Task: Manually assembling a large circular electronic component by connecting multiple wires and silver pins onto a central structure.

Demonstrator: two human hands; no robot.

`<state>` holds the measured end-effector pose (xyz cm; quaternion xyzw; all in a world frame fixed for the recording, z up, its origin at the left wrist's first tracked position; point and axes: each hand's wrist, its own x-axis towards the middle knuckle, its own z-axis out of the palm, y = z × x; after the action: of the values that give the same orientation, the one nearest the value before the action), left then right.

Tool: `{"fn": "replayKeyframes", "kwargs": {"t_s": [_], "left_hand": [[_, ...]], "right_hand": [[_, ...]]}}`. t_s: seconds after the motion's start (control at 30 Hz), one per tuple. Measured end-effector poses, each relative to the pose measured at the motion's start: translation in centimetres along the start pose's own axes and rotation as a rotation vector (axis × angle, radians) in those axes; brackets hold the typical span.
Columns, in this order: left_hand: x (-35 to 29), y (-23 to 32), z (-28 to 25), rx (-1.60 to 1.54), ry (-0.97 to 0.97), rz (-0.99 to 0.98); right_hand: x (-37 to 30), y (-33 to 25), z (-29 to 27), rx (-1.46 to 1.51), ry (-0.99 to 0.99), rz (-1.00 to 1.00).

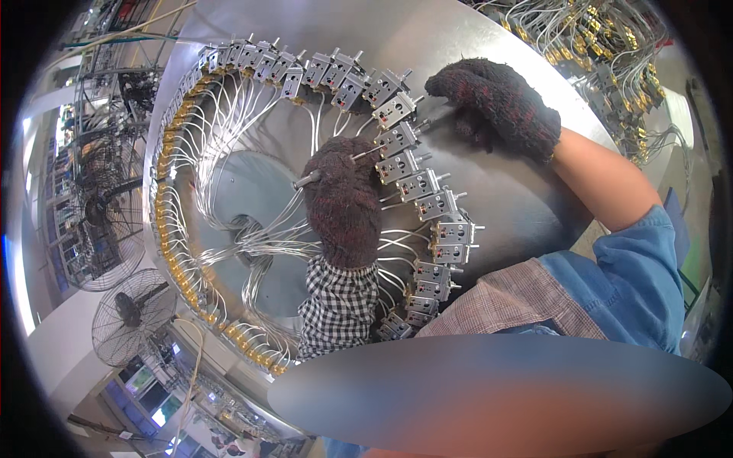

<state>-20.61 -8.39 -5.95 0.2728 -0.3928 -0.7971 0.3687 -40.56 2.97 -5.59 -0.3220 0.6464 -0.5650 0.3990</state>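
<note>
My left hand (343, 202), in a dark knitted glove with a checked sleeve, is closed around a slim metal tool (309, 179). A thick metal end sticks out on the glove's left; a thin shaft points right toward a small grey metal unit (398, 140). The grip hides the tool's middle, so its exact kind cannot be made out. My right hand (496, 107), gloved alike, hovers right of the row, thumb apart from the fingers, with nothing visible in it. Similar box-shaped units (418, 185), each with a short spindle and white leads, form a ring around the left hand.
The ring lies on a shiny metal table (527, 206); white leads (294, 248) gather at a central hole. Brass-coloured fittings (169, 229) line its left side. More wired units (611, 46) hang in a bundle at upper right. Fans (134, 309) stand at left.
</note>
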Motion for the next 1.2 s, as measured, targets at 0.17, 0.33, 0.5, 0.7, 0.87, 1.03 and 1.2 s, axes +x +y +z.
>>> {"fn": "replayKeyframes", "kwargs": {"t_s": [0.17, 0.33, 0.5, 0.7, 0.87, 1.03, 1.2], "left_hand": [[0.2, 0.3, -0.6, 0.878, -0.137, 0.327], [0.1, 0.0, -0.4, -0.092, -0.136, 0.012], [0.1, 0.2, -0.3, -0.026, -0.079, -0.022], [0.3, 0.1, -0.8, 0.013, -0.064, -0.063], [0.3, 0.3, -0.5, 0.003, -0.076, -0.103], [0.4, 0.2, -0.7, 0.029, -0.084, -0.069], [0.3, 0.0, -0.7, 0.036, -0.054, -0.055]], "right_hand": [[-0.2, -1.3, 0.1, 0.117, -0.016, 0.101], [-0.1, -1.9, -0.5, 0.119, -0.067, 0.341], [-0.4, -1.3, -0.2, 0.178, -0.053, 0.175], [-0.2, -1.6, -0.7, 0.122, -0.084, 0.341], [-0.4, 0.0, -0.5, 0.217, -0.087, 0.125], [0.0, -0.6, -0.8, 0.2, -0.112, 0.306], [-0.2, -0.4, -0.6, 0.202, -0.121, 0.189]]}}
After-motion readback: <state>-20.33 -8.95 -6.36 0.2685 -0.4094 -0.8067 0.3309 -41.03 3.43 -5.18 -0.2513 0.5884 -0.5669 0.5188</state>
